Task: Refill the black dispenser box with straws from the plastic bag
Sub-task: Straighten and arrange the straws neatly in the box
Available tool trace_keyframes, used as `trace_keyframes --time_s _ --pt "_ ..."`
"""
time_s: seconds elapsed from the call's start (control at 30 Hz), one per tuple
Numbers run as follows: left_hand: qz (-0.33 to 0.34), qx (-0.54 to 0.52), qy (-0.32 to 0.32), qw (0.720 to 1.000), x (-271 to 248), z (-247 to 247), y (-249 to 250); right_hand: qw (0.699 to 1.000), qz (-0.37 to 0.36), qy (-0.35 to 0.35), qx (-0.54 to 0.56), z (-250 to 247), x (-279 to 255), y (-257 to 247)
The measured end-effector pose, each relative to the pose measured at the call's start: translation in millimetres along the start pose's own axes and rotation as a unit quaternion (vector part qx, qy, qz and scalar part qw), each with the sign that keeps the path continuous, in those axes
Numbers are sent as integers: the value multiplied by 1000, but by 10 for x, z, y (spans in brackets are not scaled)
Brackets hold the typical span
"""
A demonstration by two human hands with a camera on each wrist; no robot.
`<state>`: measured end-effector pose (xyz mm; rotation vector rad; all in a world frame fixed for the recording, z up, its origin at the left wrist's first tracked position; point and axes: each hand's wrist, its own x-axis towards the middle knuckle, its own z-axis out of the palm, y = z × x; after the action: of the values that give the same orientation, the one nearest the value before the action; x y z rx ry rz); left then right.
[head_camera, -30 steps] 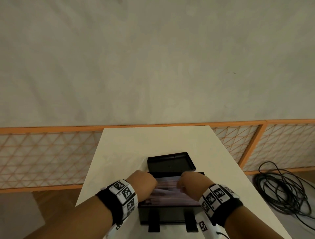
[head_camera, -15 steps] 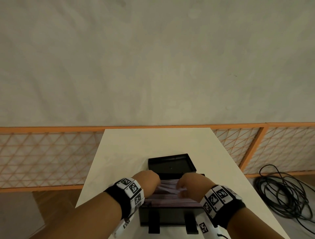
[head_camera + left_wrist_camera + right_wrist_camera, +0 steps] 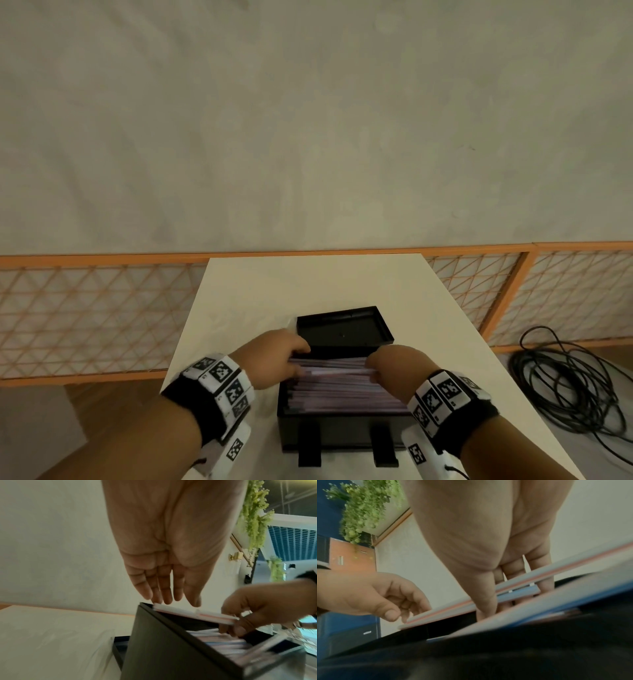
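Note:
The black dispenser box (image 3: 342,428) stands open at the table's near edge, full of paper-wrapped straws (image 3: 335,383). Its lid (image 3: 342,330) lies just behind it. My right hand (image 3: 394,368) pinches the right end of a few top straws (image 3: 193,614) between thumb and fingers (image 3: 501,601). My left hand (image 3: 281,356) is at the box's left end, and its straight fingertips (image 3: 164,599) touch the left end of those straws. A clear plastic bag (image 3: 60,642) lies flat on the table left of the box.
The white table (image 3: 308,284) stretches away behind the lid. An orange mesh fence (image 3: 85,315) runs behind and beside it. A coil of black cable (image 3: 565,387) lies on the floor to the right.
Both hands have drawn slightly apart, out to the ends of the top straws. The box and lid have not moved.

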<state>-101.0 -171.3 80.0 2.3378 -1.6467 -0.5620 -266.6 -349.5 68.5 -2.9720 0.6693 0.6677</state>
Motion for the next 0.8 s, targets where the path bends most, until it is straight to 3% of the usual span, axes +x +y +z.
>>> trace_keyframes --time_s 0.1,0.23,0.4,0.5,0.57,0.67,0.73,0.8 --pt "-82 -65 74 992 -107 -34 -175 1000 7 -8 11 44 -31 102" --pt "-155 -152 72 973 -154 63 -314 1000 -4 -15 25 38 -44 59" --pt "-185 -249 83 947 -139 187 -219 998 -46 -29 20 -118 -14 -249" --pt "-207 -300 95 926 -165 220 -213 997 -48 2 68 -192 -107 -309" --pt "-227 -337 84 910 -198 231 -228 987 -6 68 145 -216 -191 -167" --pt "-266 -462 45 845 -249 239 -210 937 138 150 283 -117 -289 280" --pt "-280 -550 21 786 -291 232 -162 899 216 101 367 4 -328 500" --pt "-278 -587 -7 760 -303 233 -111 826 258 10 502 136 -335 544"
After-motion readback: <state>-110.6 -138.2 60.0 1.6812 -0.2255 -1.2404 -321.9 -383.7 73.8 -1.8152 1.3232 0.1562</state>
